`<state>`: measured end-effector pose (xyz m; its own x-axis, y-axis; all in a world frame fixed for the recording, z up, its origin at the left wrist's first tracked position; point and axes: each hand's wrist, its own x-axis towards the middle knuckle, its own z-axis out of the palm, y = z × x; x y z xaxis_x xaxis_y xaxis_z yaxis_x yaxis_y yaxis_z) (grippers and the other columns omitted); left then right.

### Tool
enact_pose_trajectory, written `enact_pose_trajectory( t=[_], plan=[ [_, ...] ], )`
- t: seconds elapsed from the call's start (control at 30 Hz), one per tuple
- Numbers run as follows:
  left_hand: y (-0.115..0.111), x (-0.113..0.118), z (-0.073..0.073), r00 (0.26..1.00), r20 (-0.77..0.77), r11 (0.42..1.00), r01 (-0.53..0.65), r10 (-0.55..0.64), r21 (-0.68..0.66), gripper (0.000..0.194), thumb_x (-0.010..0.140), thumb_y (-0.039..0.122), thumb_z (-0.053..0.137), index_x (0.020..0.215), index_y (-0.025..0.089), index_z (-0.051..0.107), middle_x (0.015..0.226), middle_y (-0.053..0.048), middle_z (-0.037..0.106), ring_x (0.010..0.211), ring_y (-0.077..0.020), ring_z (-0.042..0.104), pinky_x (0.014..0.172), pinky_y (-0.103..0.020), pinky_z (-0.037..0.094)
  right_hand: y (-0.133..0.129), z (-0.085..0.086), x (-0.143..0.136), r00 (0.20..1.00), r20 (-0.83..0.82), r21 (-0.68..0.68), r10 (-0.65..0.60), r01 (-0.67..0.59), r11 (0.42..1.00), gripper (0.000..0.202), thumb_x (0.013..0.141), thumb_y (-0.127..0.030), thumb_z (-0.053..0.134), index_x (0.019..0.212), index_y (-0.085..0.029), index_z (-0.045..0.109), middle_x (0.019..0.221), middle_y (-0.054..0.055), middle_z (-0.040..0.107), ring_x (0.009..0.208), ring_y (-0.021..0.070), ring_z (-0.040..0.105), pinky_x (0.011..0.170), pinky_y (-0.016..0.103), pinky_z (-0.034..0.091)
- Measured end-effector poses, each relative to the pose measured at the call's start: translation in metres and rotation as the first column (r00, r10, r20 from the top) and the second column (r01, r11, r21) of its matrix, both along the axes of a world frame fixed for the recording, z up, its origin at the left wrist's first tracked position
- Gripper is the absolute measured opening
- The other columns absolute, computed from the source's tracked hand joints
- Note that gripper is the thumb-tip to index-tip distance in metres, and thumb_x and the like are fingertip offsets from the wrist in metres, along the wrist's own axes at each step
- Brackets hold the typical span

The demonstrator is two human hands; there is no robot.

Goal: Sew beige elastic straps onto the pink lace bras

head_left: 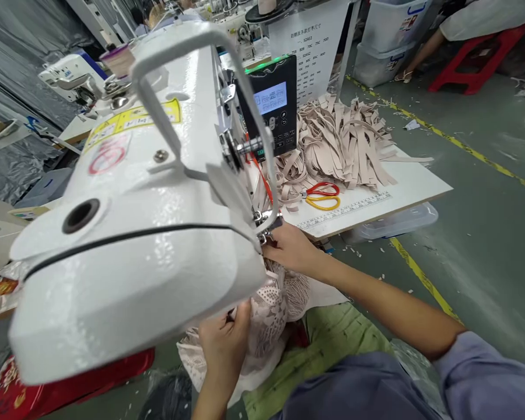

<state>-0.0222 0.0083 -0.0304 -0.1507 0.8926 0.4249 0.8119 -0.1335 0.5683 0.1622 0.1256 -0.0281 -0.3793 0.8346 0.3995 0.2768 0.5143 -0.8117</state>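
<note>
A white sewing machine (157, 274) fills the left and middle of the view and hides its needle area. Under its head, a pale pink lace bra (269, 309) hangs over the front edge, its patterned cups showing. My left hand (225, 335) is closed on the bra's near side, thumb up, with some fingers hidden under the machine head. My right hand (291, 248) reaches in from the right to the presser foot side. Its fingers are closed at the bra's upper edge, the tips partly hidden by the machine.
Beige fabric strips (341, 140) are heaped on the white table (415, 181) behind a control panel (271, 105). Red-and-yellow-handled thread snips (322, 195) lie by a printed ruler (345, 211). Plastic bins (385, 46) and a red stool (476, 61) with a seated person stand farther back.
</note>
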Motion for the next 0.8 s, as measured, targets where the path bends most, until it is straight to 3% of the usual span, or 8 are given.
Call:
enact_pose_trajectory(
  t=[0.27, 0.37, 0.47, 0.57, 0.7, 0.77, 0.8],
  plan=[
    [0.001, 0.003, 0.008, 0.999, 0.03, 0.994, -0.034, 0.037, -0.105, 0.033, 0.085, 0.045, 0.061, 0.064, 0.021, 0.068, 0.055, 0.001, 0.069, 0.048, -0.0145, 0.06, 0.048, -0.022, 0.044, 0.001, 0.001, 0.002, 0.998, 0.059, 0.012, -0.014, 0.013, 1.0, 0.016, 0.086, -0.013, 0.06, 0.098, -0.018, 0.068, 0.112, 0.005, 0.061, 0.095, 0.0175, 0.058, 0.084, 0.027, 0.045],
    [0.003, -0.003, 0.003, 0.99, 0.128, 0.974, -0.03, 0.06, -0.223, 0.034, 0.085, 0.05, 0.061, 0.073, 0.019, 0.068, 0.058, -0.001, 0.07, 0.054, -0.0179, 0.066, 0.052, -0.023, 0.048, -0.001, 0.0, 0.0, 0.997, 0.066, 0.001, -0.028, 0.028, 1.0, 0.018, 0.085, -0.009, 0.06, 0.098, -0.018, 0.068, 0.109, 0.005, 0.061, 0.096, 0.0175, 0.057, 0.085, 0.027, 0.045],
    [0.007, -0.011, -0.003, 0.96, 0.28, 0.937, 0.099, -0.001, -0.335, 0.039, 0.085, 0.053, 0.061, 0.091, 0.015, 0.07, 0.079, -0.008, 0.076, 0.078, -0.0233, 0.072, 0.066, -0.028, 0.056, -0.003, -0.005, -0.005, 0.996, 0.069, -0.018, -0.057, 0.058, 0.998, 0.021, 0.083, -0.007, 0.058, 0.098, -0.019, 0.066, 0.107, 0.005, 0.059, 0.096, 0.018, 0.056, 0.085, 0.028, 0.044],
    [0.003, -0.013, -0.011, 0.871, 0.49, 0.83, 0.303, -0.042, -0.468, 0.047, 0.087, 0.06, 0.057, 0.096, 0.016, 0.07, 0.088, -0.011, 0.076, 0.097, -0.0267, 0.07, 0.078, -0.034, 0.057, -0.004, -0.008, -0.006, 0.998, -0.004, -0.057, -0.055, 0.054, 0.997, 0.014, 0.083, -0.008, 0.055, 0.09, -0.017, 0.063, 0.105, 0.005, 0.059, 0.092, 0.0165, 0.055, 0.083, 0.028, 0.043],
    [-0.02, 0.014, -0.027, 0.632, 0.774, 0.6, 0.611, 0.023, -0.516, 0.064, 0.079, 0.077, 0.054, 0.08, 0.015, 0.073, 0.069, -0.01, 0.071, 0.08, -0.0284, 0.072, 0.073, -0.039, 0.058, -0.018, 0.004, 0.008, 0.994, -0.11, -0.192, -0.016, -0.005, 0.981, 0.01, 0.086, -0.019, 0.055, 0.076, -0.018, 0.056, 0.095, 0.003, 0.059, 0.082, 0.0141, 0.055, 0.073, 0.027, 0.042],
    [-0.03, 0.036, -0.033, 0.59, 0.807, 0.542, 0.681, -0.009, -0.492, 0.075, 0.075, 0.085, 0.048, 0.072, 0.015, 0.073, 0.059, -0.009, 0.066, 0.07, -0.027, 0.07, 0.067, -0.038, 0.057, -0.03, 0.01, 0.021, 0.983, -0.182, -0.365, 0.018, -0.085, 0.927, 0.012, 0.087, -0.023, 0.054, 0.076, -0.019, 0.053, 0.085, 0.001, 0.059, 0.075, 0.0138, 0.056, 0.067, 0.026, 0.042],
    [-0.033, 0.046, -0.035, 0.599, 0.799, 0.531, 0.692, -0.044, -0.489, 0.078, 0.073, 0.089, 0.045, 0.069, 0.015, 0.072, 0.056, -0.009, 0.064, 0.065, -0.0257, 0.068, 0.063, -0.037, 0.056, -0.036, 0.011, 0.027, 0.969, -0.247, -0.479, 0.025, -0.145, 0.866, 0.011, 0.087, -0.025, 0.053, 0.078, -0.019, 0.052, 0.082, 0.001, 0.06, 0.073, 0.0138, 0.057, 0.065, 0.026, 0.042]
  ],
)
